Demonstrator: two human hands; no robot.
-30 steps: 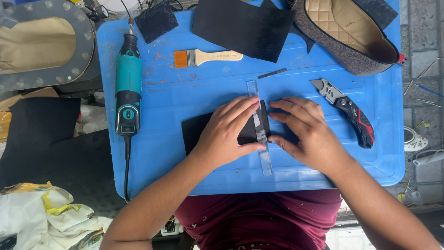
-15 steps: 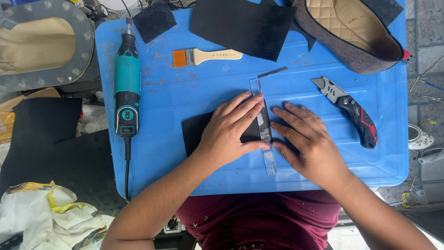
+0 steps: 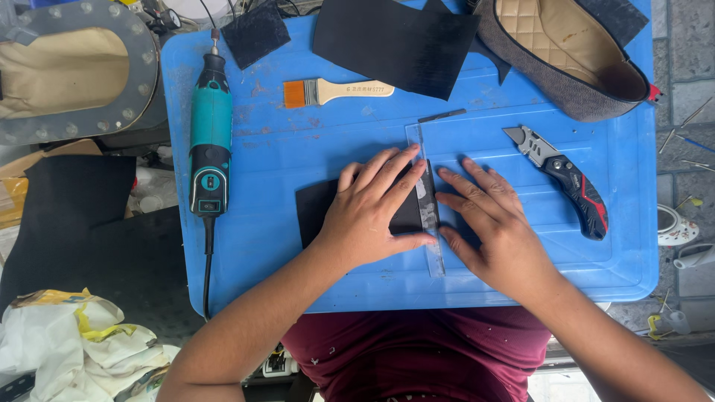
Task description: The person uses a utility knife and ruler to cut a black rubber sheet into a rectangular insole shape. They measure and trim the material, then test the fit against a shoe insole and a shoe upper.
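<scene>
Hands flat: left hand (image 3: 369, 216) on black sheet (image 3: 316, 212), right hand (image 3: 495, 227) beside clear ruler (image 3: 426, 197).

- There is a single view, taken from a camera worn on the person's head.
- It looks almost straight down onto a blue tray (image 3: 298, 149) used as a work surface, so everything appears flat, as on a map.
- The person's body sits at the bottom edge, with a maroon shirt (image 3: 417, 350) directly under the lens; the far side of the tray lies at the top.
- The camera is close: the tray fills most of the width, and both forearms enter from the lower corners.
- The left hand (image 3: 372, 212) and right hand (image 3: 495, 227) sit near the centre.
- The margins catch a strip of floor and clutter on each side.
- No second view exists, so nothing is shared.
</scene>
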